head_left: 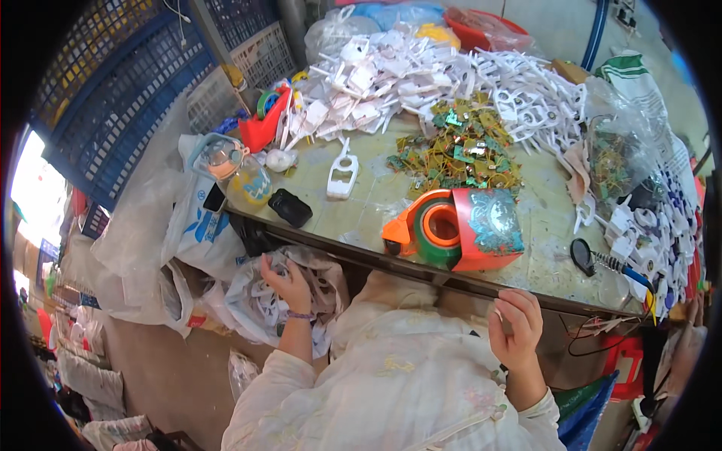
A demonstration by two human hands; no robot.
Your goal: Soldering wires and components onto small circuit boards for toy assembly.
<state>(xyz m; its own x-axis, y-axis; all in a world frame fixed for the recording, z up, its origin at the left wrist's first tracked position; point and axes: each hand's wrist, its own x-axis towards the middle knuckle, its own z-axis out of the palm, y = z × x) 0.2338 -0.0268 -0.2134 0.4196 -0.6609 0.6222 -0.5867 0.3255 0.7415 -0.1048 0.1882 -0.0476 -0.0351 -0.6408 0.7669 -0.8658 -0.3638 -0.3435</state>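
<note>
While left hand [286, 286] spreads, right hand [517, 327] half-curls, both seemingly empty, I'd avoid snagging plastic bag [335, 289] lower-left of tape dispenser [470, 244].

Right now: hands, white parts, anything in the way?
Left hand open over bag of white parts. Right hand near table edge, grip unclear. More parts heaped toward back, tape dispenser nearer front.

Left hand [287, 284] lies below and left of centre, fingers loosely spread; right hand [517, 329] is at lower right, fingers slightly curled, thumb apart; both forearms [525, 385] point upward.
</note>
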